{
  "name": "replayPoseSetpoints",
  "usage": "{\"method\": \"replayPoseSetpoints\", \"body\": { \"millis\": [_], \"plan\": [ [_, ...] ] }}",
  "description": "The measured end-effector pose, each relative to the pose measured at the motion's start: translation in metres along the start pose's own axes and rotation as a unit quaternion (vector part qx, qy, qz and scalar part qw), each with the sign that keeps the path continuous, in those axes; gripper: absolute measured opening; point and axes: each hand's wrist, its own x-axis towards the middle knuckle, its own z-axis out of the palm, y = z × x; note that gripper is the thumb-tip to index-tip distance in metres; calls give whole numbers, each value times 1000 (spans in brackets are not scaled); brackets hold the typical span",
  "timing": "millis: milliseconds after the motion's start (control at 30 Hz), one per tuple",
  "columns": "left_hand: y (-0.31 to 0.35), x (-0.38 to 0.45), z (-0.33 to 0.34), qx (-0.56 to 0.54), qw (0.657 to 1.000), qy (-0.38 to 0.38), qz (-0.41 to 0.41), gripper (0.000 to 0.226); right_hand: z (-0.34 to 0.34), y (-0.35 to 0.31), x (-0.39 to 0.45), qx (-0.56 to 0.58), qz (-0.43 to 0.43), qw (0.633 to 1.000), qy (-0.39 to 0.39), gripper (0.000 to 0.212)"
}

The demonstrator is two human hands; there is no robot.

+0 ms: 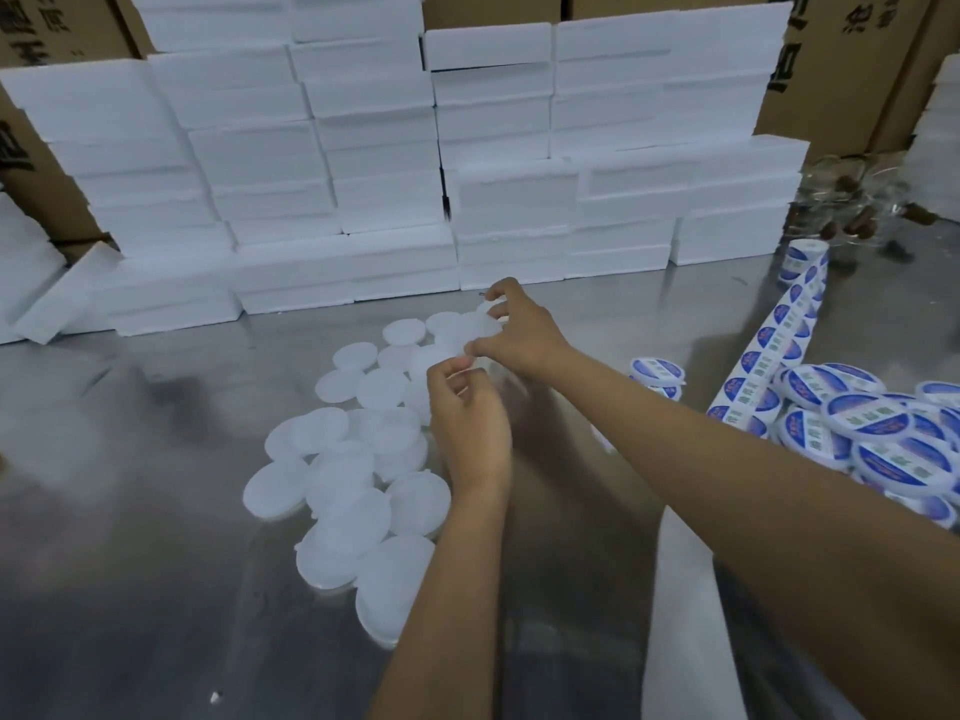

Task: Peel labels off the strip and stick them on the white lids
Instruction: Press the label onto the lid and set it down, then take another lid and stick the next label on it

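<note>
Setting: a storeroom with brown cardboard cartons along the back and a wall of stacked white foam boxes in front of them.
Surface: a shiny steel bench that carries everything; the foam boxes stand on its far edge.
Bare lids: a loose spread of plain white lids, many overlapping, running from the near middle of the bench up toward the hands.
Left hand: the left hand is raised over the far end of the spread, fingers curled, thumb and forefinger pinching the near edge of a thin whitish piece; whether that piece is a lid or a label cannot be told.
Right hand: the right hand reaches in from the right, just beyond the left one, fingers curled, pinching the far side of the same pale piece.
Hands together: the two are close, almost touching at the fingertips, both clamped on that piece.
Label strip: the label strip lies well to the right of the hands, running from a roll near the foam boxes down toward the near right; blue and white round labels show along it.
Finished lids: a heap of labelled lids sits at the right edge, beside the strip, with one small stack apart, nearer the right forearm.
Far right: clear plastic wrapping with dark brown pieces, blurred.
</note>
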Motion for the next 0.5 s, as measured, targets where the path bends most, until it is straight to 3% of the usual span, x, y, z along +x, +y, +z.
{"method": "replayPoseSetpoints", "body": {
  "millis": [133,233,333,433,500],
  "plan": [
    [5,0,-4,-57,998,-29,-30,14,-25,-5,-36,-14,-39,999,3,67],
    [8,-6,-2,-27,988,-144,-38,35,-41,-5,-72,-36,-76,996,-5,60],
    [11,-22,6,10,983,-182,7,34,-57,-1,-106,-101,-106,989,3,59],
    [17,-34,10,14,977,-211,38,40,-82,8,-133,-92,-80,993,-2,60],
    [21,-42,9,2,972,-232,36,43,-105,19,-148,-96,-46,994,30,42]
  ]
}}
